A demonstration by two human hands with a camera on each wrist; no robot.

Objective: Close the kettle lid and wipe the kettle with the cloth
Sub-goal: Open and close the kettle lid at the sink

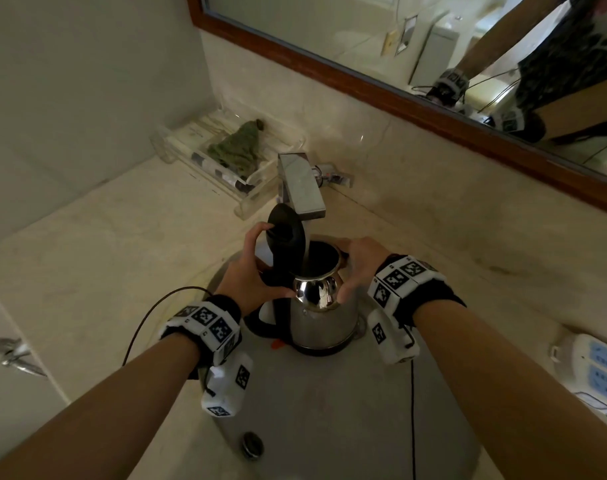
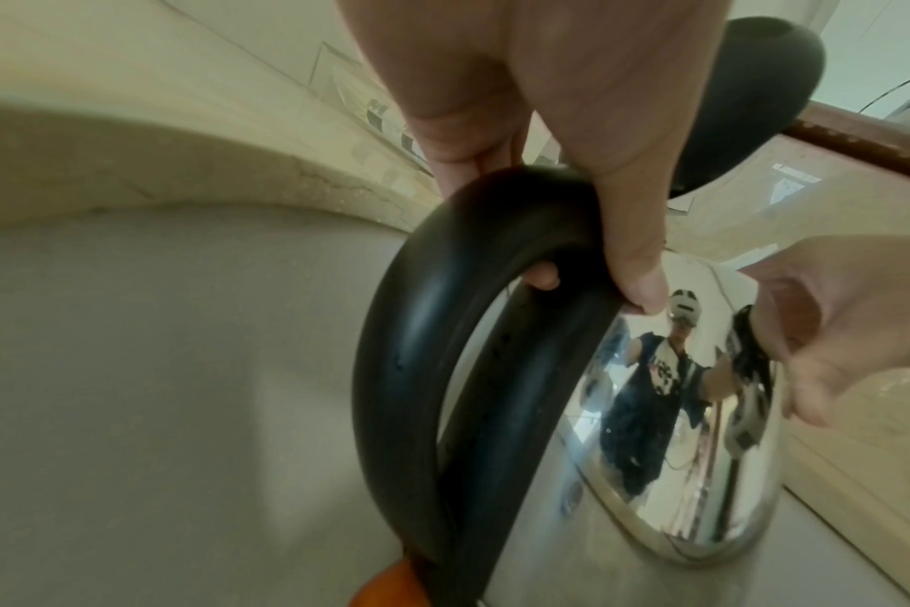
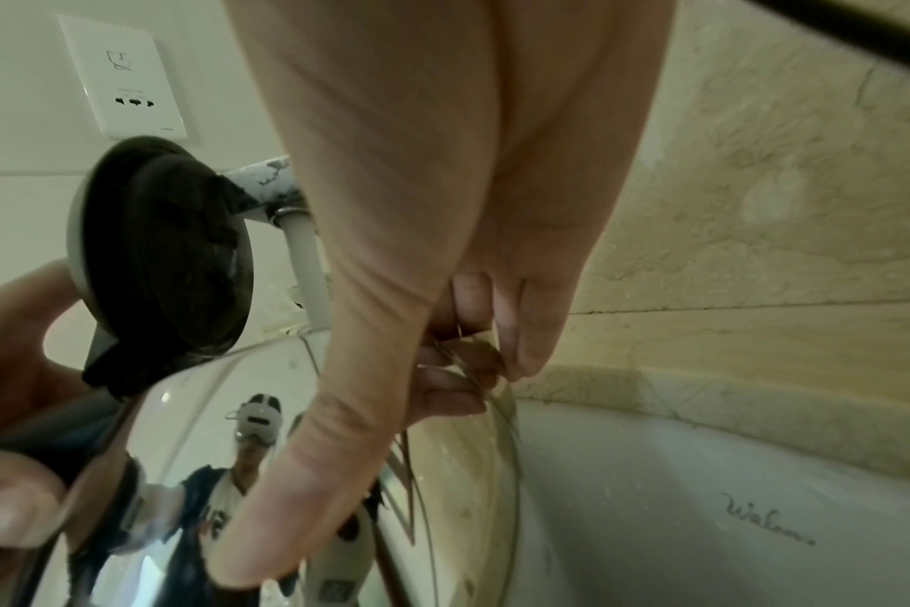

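I see a mirror-polished round steel kettle (image 1: 326,317), its black plastic lid (image 1: 285,230) matt, its black plastic handle (image 2: 401,353) smooth with slight sheen; the green cloth (image 1: 238,147) looks coarse.

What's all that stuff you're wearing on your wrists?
No sleeves; the forearms are bare. The left wristband and right wristband are black straps topped with white blocks printed with black-and-white square codes. The left box and right box beneath them are white, coded too. The left cable and right cable are thin and dark.

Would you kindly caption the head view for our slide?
Left hand and right hand hold a steel kettle in the sink, its lid open beneath the tap.
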